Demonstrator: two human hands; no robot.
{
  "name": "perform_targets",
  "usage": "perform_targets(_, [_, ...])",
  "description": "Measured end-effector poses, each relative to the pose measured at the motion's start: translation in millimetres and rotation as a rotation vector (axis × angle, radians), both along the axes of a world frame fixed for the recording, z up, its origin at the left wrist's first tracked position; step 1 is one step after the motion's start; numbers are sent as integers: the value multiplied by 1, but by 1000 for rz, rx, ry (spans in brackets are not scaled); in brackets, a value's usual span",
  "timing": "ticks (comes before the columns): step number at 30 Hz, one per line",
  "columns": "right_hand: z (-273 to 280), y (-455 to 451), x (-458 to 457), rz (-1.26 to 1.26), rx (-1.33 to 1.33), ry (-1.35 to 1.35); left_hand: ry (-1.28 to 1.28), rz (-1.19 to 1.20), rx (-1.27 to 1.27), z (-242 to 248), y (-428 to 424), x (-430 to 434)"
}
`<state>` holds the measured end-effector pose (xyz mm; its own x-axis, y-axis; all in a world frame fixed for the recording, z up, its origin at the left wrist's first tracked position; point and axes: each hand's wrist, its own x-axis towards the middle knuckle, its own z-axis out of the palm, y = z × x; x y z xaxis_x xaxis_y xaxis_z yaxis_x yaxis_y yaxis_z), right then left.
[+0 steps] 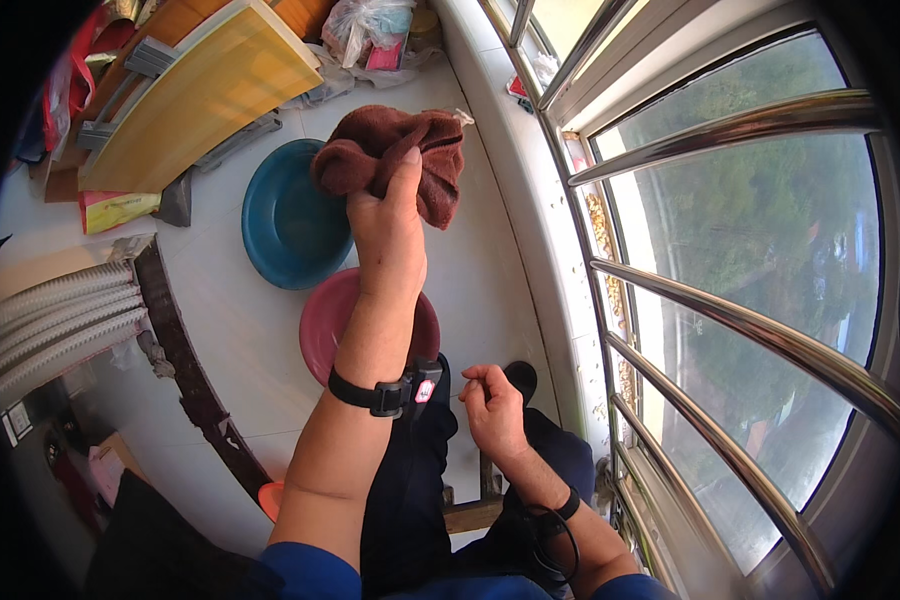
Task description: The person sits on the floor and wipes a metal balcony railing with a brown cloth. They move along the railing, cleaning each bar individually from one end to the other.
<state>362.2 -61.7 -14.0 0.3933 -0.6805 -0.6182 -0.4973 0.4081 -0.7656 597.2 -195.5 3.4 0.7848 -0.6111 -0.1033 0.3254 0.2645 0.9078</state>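
Note:
My left hand (390, 225) is stretched out and grips a bunched brown plush cloth (390, 157), with the thumb pressed on top. A white tuft (464, 117) sticks out at the cloth's far right corner. Beneath the cloth, a blue plastic basin (289, 217) stands on the floor, partly covered from view. A pink basin (326, 326) is under my left forearm. My right hand (495, 412) is held above my lap, thumb and forefinger pinched together. A thin sliver shows at its fingertips, too small to name.
Metal railing bars (720, 322) and a window run along the right, beside a white ledge (510, 165). A yellow board (202, 97) leans at the upper left. Plastic bags (367, 34) lie at the back. A wooden stool part (476, 516) shows between my legs.

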Motion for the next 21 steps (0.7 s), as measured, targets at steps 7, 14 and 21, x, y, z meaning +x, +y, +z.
perform_targets(7, [252,-11,11,156,-319,-494,106,-40,370,13,75,-41])
perform_targets(14, [412,12,117,180,-609,-944,289,-116,404,89,100,-127])
perform_targets(21, [457,39,169,612,-517,-796,234,-141,425,181,88,-168])
